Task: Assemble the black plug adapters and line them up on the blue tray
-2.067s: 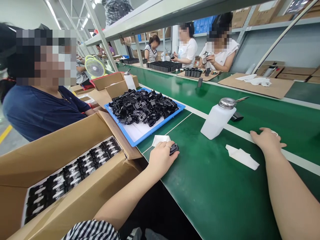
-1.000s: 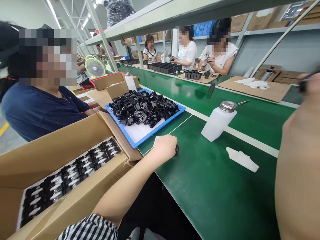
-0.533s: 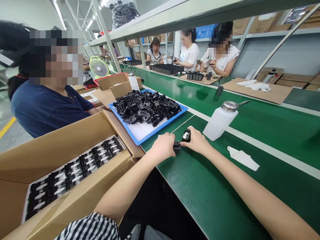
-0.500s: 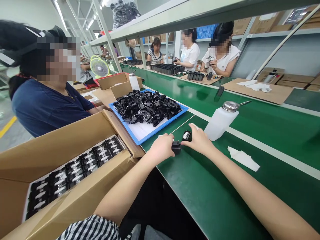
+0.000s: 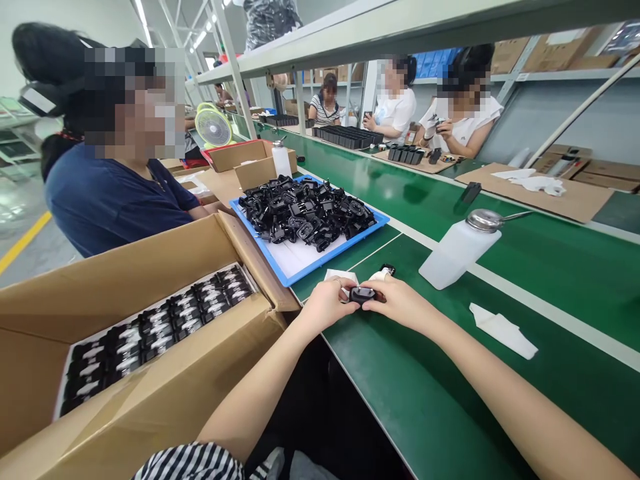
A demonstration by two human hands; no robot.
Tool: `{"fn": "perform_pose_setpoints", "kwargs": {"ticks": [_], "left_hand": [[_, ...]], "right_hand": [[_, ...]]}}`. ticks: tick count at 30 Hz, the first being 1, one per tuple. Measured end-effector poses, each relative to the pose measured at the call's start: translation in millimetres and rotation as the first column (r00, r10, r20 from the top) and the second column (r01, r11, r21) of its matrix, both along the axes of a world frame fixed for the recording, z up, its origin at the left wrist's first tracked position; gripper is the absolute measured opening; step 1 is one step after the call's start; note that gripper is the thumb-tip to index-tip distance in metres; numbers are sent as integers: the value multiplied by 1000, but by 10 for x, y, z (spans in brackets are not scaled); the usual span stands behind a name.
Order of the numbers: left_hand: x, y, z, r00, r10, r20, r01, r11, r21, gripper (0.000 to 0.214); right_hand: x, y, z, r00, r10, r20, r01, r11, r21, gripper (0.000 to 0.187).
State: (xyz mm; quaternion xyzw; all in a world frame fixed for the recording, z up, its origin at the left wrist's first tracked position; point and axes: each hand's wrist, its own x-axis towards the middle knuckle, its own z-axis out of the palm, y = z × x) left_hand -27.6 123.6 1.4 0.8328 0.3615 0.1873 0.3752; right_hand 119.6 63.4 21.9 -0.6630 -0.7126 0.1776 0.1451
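Note:
My left hand [image 5: 327, 303] and my right hand [image 5: 400, 303] meet over the green table and both pinch one small black plug part [image 5: 362, 294] between their fingertips. A second black part [image 5: 387, 269] lies on the table just beyond my right hand. A folded white cloth [image 5: 340, 275] lies right behind my left hand. A blue tray [image 5: 300, 263] behind them carries a heap of black plug parts [image 5: 306, 213].
An open cardboard box [image 5: 150, 267] at my left holds rows of black parts [image 5: 155, 330]. A white dispenser bottle [image 5: 457, 250] and another white cloth [image 5: 503, 329] lie to the right. A person in dark blue sits at left; others work across the green conveyor [image 5: 525, 247].
My right hand swung in from the far right of the table to my left hand. Each hand held its own black part; now both pinch one part together, another lies beyond.

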Motion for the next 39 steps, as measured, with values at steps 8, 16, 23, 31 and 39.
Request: {"fn": "perform_pose_setpoints", "kwargs": {"ticks": [8, 16, 23, 31, 39], "left_hand": [[-5, -20, 125, 985, -57, -164, 81, 986, 147, 30], [253, 9, 562, 775, -87, -627, 272, 940, 205, 15], [199, 11, 518, 797, -111, -594, 345, 890, 298, 11], [60, 39, 240, 894, -147, -423, 305, 892, 335, 17], [90, 87, 338, 882, -186, -434, 327, 903, 279, 14]], "right_hand": [[22, -1, -22, 999, -22, 36, 21, 1000, 11, 32], [-19, 62, 120, 981, 32, 193, -20, 998, -63, 29], [-26, 20, 49, 977, 19, 211, -8, 999, -50, 23], [-3, -13, 20, 991, 30, 131, -30, 1000, -5, 22], [-17, 7, 93, 988, 35, 148, -30, 999, -34, 18]]}}
